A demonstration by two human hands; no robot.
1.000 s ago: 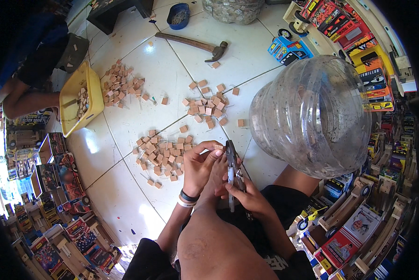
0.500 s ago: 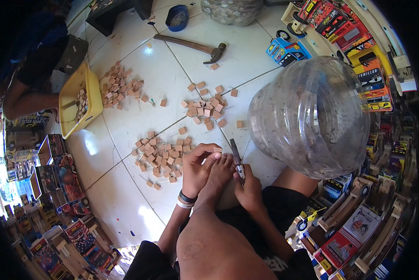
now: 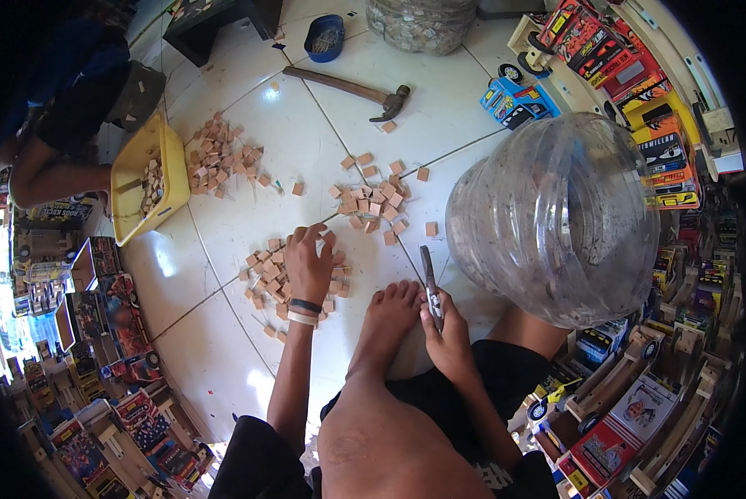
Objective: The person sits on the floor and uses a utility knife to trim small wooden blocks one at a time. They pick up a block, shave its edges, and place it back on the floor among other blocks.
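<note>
My left hand reaches over a pile of small square wooden blocks with thin pale pins sticking out of some. Its fingers are apart and bent down toward the blocks, with no block visibly gripped. In my right hand is a narrow hand tool with a dark, long end pointing away from me; its exact kind is unclear. My bare foot rests on the floor between the hands. A second group of blocks lies farther off, right of the left hand.
A hammer and a blue dish of nails lie beyond. A big clear plastic container stands at right. At left, another person sits by a yellow tub, near more blocks. Toy trucks crowd both sides.
My left hand has left my toes, where it pinched a small wooden block, and moved left and away to the near pile. The right hand still holds the tool, shifted slightly.
</note>
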